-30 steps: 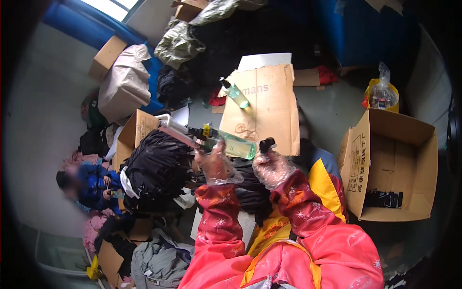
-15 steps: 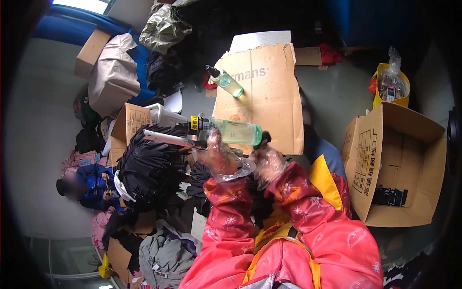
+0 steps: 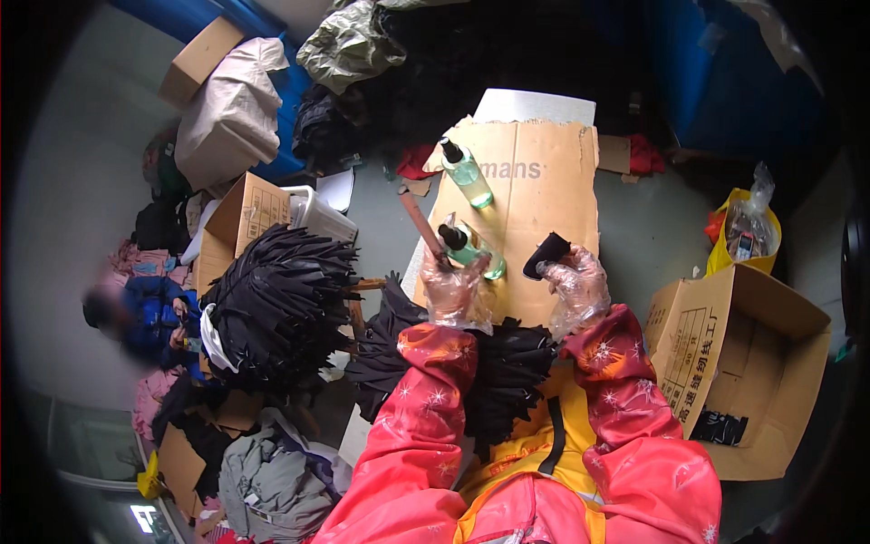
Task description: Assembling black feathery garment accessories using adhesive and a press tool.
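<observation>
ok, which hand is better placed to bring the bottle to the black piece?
Left, probably. The left hand already grips the green bottle, nozzle up. The right hand is occupied pinching the black piece.

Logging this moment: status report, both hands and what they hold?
Left hand grips green bottle. Right hand pinches black fabric piece. Second bottle lies apart on cardboard sheet.

Single head-worn fisheye, steeply downward, close above hands; rim perhaps warped
</observation>
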A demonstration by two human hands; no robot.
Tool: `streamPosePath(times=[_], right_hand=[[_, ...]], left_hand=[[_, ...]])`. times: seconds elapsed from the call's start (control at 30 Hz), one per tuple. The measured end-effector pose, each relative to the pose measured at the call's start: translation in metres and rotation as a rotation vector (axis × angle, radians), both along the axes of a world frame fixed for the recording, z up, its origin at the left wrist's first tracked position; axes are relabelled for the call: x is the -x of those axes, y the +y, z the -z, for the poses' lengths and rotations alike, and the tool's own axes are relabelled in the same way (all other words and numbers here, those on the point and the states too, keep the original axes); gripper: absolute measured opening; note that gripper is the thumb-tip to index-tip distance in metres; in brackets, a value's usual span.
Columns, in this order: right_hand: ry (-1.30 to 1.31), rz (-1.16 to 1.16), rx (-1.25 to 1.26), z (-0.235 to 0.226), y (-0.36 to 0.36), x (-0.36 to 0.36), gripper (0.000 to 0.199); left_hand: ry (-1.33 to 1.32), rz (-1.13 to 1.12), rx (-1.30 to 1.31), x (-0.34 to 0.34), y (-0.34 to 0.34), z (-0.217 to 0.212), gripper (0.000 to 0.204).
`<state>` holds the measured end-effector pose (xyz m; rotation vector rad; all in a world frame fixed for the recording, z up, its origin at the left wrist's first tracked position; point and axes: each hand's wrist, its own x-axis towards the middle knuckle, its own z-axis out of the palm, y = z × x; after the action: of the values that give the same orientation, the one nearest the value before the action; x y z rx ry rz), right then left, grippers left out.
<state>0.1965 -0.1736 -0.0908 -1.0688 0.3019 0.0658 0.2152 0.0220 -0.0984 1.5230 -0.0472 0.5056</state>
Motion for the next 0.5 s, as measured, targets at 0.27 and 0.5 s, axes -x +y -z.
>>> streamPosePath(times=[0.27,0.5], right_hand=[[-0.15,-0.102,-0.139,-0.042,0.026,-0.023,0.022],[-0.043,-0.04,0.169,-0.018,0.016,-0.037,0.038]], left_hand=[[-0.002,0.059,0.006,0.01,0.002,-0.024,0.071],[0.071,-0.06,0.15,0.034,0.009,-0.058,0.048]])
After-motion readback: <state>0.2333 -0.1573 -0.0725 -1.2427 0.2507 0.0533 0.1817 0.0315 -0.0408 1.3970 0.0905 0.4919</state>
